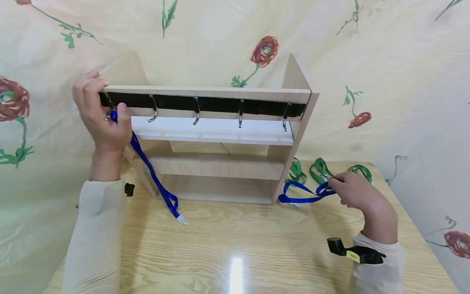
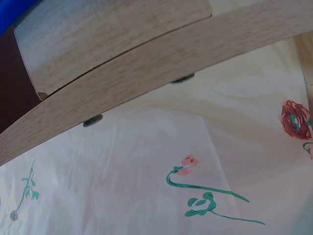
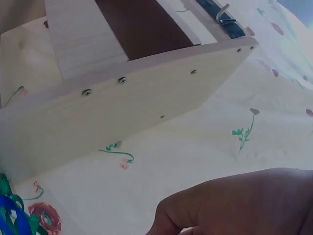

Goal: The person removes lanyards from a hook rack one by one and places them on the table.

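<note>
My left hand grips the top left corner of a small wooden shelf, its fingers over the edge and its thumb in front. From the leftmost hook beside that thumb hangs a blue lanyard, its white clip end low in front of the shelf. To the right of the shelf, my right hand pinches another blue lanyard, whose loop trails left toward the shelf's base. In the right wrist view this hand shows at the bottom, its fingertips hidden.
A black strip along the shelf's top bears several metal hooks. Several green lanyards lie on the wooden table right of the shelf. Behind stands a flower-patterned cloth backdrop.
</note>
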Available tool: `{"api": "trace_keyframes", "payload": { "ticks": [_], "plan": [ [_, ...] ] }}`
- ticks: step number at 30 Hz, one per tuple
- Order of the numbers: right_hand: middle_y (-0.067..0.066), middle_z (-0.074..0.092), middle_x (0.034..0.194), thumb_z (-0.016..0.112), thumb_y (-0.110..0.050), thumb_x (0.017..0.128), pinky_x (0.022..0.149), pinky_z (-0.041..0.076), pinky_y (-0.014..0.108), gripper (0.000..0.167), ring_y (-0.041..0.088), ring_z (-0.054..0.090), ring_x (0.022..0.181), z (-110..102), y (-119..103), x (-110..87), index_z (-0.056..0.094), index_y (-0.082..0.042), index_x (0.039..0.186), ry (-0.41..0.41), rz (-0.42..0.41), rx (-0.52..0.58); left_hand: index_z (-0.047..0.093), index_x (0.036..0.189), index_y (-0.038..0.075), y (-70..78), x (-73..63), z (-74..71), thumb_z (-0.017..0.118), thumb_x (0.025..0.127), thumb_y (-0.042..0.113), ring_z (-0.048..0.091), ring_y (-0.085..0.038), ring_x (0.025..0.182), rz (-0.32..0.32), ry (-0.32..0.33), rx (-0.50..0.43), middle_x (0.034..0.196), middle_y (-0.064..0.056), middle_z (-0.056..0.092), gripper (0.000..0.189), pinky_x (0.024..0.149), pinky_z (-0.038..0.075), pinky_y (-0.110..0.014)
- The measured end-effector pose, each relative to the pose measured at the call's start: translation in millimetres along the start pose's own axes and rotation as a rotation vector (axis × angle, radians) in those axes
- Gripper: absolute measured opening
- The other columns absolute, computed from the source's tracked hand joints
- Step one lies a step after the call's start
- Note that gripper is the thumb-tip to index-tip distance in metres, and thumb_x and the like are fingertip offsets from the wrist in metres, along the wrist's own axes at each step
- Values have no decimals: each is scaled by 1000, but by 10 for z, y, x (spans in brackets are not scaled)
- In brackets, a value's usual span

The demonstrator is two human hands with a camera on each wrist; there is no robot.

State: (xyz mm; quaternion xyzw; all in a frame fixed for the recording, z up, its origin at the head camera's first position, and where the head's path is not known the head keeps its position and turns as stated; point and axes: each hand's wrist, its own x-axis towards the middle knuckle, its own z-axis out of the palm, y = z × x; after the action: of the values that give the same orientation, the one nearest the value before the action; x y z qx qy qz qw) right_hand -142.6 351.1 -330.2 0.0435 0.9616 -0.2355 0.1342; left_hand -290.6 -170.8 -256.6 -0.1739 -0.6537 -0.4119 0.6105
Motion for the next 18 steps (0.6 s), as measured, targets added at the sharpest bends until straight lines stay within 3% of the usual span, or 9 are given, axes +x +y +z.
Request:
{"api": "trace_keyframes", "payload": {
  "ticks": [3, 8, 12, 18],
  "plan": [
    [9, 65, 76, 33, -31, 108, 62, 50, 35, 49, 24, 62, 70, -27, -9, 0, 68, 4, 101, -21, 30, -21, 60, 107, -13, 3, 4, -5, 46, 78, 54, 52, -27, 132, -3, -1, 2, 113, -34, 58, 74, 122, 33, -39],
    [8, 63, 78, 37, -30, 106, 63, 49, 35, 40, 23, 61, 71, 10, -89, 16, 63, -1, 95, -58, 26, -29, 60, 105, -13, 20, 6, -2, 46, 77, 54, 53, -27, 131, 0, 13, -11, 112, -33, 58, 73, 122, 34, -39],
    [4, 57, 77, 47, -27, 106, 62, 49, 35, 31, 22, 59, 70, 112, -137, 106, 63, -2, 100, -113, -27, 17, 60, 105, -13, 19, 0, -1, 47, 77, 55, 53, -27, 131, 1, 15, -13, 113, -34, 58, 74, 122, 34, -40],
    [0, 49, 71, 55, -24, 107, 59, 48, 34, 25, 18, 55, 64, 308, -125, 320, 57, -4, 92, -188, -107, 82, 60, 106, -13, 9, 6, -4, 47, 78, 55, 52, -27, 132, 2, 6, -8, 115, -35, 58, 75, 122, 34, -40]
  ]
}}
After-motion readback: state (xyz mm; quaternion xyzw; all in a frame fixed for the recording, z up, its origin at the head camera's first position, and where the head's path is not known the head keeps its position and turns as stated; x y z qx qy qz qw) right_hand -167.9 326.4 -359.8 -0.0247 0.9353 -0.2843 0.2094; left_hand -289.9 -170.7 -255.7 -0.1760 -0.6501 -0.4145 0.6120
